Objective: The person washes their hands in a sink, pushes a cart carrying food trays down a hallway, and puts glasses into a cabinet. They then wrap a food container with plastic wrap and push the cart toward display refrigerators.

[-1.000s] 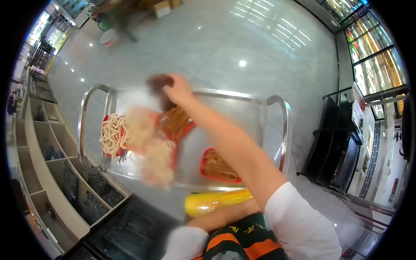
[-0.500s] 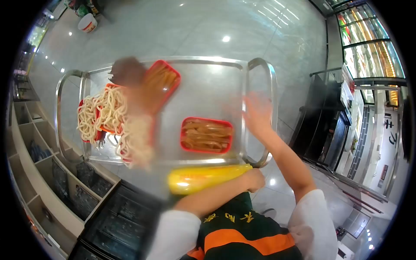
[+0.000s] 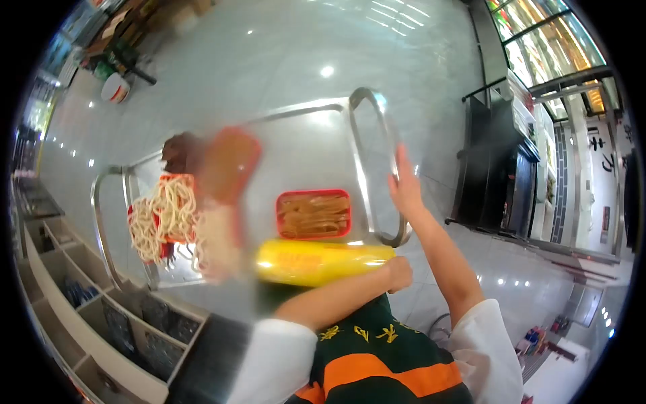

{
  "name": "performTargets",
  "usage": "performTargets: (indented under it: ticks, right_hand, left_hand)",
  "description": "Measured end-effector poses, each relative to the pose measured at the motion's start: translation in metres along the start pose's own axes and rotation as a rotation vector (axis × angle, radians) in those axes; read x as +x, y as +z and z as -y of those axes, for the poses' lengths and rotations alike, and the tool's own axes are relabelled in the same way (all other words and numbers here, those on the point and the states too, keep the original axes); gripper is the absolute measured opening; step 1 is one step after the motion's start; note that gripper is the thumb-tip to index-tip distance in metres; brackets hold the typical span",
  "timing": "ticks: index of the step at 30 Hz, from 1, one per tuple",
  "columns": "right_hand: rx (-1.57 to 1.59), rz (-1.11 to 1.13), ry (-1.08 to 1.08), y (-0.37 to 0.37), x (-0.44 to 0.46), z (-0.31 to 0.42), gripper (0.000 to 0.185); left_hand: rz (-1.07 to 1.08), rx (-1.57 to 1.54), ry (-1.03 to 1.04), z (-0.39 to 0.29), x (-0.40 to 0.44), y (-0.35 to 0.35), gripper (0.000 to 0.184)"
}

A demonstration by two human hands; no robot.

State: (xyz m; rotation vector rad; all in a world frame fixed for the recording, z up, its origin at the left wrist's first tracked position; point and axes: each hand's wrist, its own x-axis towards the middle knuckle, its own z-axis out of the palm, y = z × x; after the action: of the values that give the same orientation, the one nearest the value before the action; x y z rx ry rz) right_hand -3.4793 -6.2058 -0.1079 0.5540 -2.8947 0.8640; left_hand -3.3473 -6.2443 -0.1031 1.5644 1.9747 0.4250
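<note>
shining yellow, the roll (image 3: 316, 263) bears faint reddish print.

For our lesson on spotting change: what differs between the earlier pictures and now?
The right hand moved off the dark brown item, rightward to the handle of the trolley; its grip is unclear. The noodles stayed at the trolley's left, the left forearm along the yellow roll.

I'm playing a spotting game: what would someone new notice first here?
Probably the big bright yellow roll first, right in front of the person. Next, the pale noodles heaped at the left end of the shiny cart, then the brown strips in a red tray just beyond the roll.
</note>
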Motion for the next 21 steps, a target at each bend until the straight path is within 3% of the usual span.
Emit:
performTargets:
  ticks: [2,4,8,10,12,14,15,16,18,21]
  right_hand:
    - [0.005,0.030,-0.027,0.002,0.006,-0.005,0.069]
    - [0.008,0.034,-0.014,0.001,0.014,-0.001,0.069]
    - [0.049,0.067,0.022,-0.003,0.023,0.007,0.066]
    - [-0.059,0.041,-0.003,-0.003,0.028,0.008,0.059]
    - [-0.164,0.021,-0.043,-0.006,0.034,0.013,0.052]
    - [-0.431,-0.115,-0.409,-0.009,0.034,0.027,0.044]
    - [-0.291,0.025,-0.458,-0.003,0.026,0.027,0.039]
    - [-0.151,0.161,-0.502,0.004,0.013,0.029,0.036]
    - [0.241,0.568,-0.358,0.004,-0.006,0.046,0.034]
    - [0.276,0.725,-0.288,0.012,-0.020,0.055,0.035]
  left_hand:
    - [0.036,0.037,0.026,0.013,0.001,0.008,0.010]
    - [-0.136,0.009,-0.035,0.030,-0.006,0.033,0.007]
    - [-0.064,0.039,-0.105,0.050,-0.030,0.018,0.010]
    - [-0.365,-0.045,-0.163,0.051,-0.042,0.014,0.015]
    - [-0.551,-0.109,-0.360,0.039,-0.075,-0.002,0.024]
    - [-0.656,-0.290,-0.655,0.041,-0.121,0.001,0.034]
    - [-1.058,-0.282,-0.641,0.047,-0.157,0.007,0.043]
    - [-0.940,-0.354,-0.853,0.048,-0.187,0.000,0.048]
    - [-0.953,-0.302,-0.974,0.049,-0.233,0.020,0.050]
    - [-0.754,-0.299,-1.149,0.032,-0.269,0.021,0.050]
